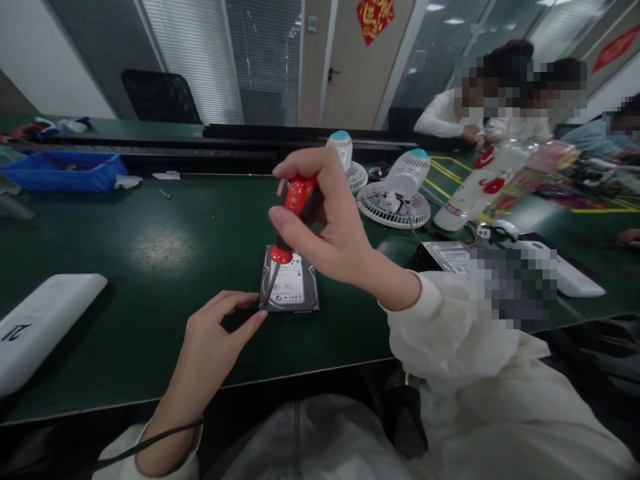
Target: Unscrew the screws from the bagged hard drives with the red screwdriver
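A hard drive (293, 287) with a white label lies flat on the green tabletop in front of me. My left hand (215, 337) grips its near left corner between thumb and fingers. My right hand (327, 220), above the drive, is wrapped round the handle of a red and black screwdriver (281, 255). The screwdriver leans, its shaft pointing down to the drive's near left corner, close to my left thumb. Whether the tip sits in a screw is too small to tell.
A blue bin (65, 172) stands at the far left. White devices lie at the left (50, 327) and right (563, 270). Small white fans (400, 190) stand behind my right hand, near another hard drive (447, 257) and a slanted clear bag (480, 187). Other people sit at the far right.
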`<state>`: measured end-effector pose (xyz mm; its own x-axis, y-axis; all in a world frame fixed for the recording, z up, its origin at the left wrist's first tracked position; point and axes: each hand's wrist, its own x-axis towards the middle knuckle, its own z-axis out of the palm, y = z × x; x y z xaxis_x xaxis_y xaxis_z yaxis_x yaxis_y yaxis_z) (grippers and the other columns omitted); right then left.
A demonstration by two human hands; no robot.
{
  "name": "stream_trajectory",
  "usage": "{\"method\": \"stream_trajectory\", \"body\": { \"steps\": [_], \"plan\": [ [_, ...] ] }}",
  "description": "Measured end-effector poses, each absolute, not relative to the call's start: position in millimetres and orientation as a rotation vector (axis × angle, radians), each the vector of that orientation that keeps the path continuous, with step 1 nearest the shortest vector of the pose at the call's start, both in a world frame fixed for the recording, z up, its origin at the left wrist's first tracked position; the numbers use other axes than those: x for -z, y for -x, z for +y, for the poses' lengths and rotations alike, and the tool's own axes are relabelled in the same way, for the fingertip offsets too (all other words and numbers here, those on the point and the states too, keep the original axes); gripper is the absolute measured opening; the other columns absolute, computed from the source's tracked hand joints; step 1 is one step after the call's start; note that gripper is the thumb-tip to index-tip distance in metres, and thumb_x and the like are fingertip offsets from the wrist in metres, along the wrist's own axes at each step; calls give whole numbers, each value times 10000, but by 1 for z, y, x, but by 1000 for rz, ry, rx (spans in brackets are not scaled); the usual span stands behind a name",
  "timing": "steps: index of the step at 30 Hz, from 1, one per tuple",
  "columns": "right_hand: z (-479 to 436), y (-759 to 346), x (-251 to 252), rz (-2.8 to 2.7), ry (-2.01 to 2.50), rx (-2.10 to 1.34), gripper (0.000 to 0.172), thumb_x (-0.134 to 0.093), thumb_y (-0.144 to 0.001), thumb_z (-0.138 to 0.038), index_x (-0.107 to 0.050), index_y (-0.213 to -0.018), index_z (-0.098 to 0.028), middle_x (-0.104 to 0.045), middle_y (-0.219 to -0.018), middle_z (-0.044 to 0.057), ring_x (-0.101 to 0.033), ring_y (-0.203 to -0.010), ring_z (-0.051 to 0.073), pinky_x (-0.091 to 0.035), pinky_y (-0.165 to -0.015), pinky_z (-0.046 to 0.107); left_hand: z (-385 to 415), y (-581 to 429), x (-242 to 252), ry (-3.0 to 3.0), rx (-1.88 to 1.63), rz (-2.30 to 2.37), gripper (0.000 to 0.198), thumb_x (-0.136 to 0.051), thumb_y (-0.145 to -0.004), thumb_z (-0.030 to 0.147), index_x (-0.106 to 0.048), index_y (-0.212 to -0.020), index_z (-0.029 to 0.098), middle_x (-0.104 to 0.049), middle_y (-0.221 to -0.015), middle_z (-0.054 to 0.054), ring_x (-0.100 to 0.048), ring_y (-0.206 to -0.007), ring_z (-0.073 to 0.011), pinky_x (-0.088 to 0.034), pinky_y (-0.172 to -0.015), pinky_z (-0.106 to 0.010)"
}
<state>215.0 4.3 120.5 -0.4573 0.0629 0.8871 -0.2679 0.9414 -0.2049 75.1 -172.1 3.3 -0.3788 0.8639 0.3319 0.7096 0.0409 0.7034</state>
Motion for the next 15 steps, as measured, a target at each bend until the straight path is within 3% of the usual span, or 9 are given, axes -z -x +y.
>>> {"method": "stream_trajectory", "body": {
  "steps": [4, 15],
  "plan": [
    [8, -200, -113, -2013, -106, -468, 329, -660, -888, -215, -464, -1151, -232, -613, -1180, 42, -633, -1107, 165, -555, -1005, 318, -176, -74, -1, -1649, -1257, 2109, 145, -686, -906, 360, -735, -967, 237, -753, -940, -28, -712, -851, -214, -597, -780, -365],
    [15, -189, -105, -2031, -115, -513, 307, -622, -868, -138, -472, -1118, -234, -594, -1152, 42, -627, -1090, 157, -559, -1016, 319, -174, -79, -3, -1655, -1111, 2141, 174, -614, -965, 335, -711, -863, 233, -710, -859, -21, -675, -806, -196, -542, -696, -322]
  ]
}}
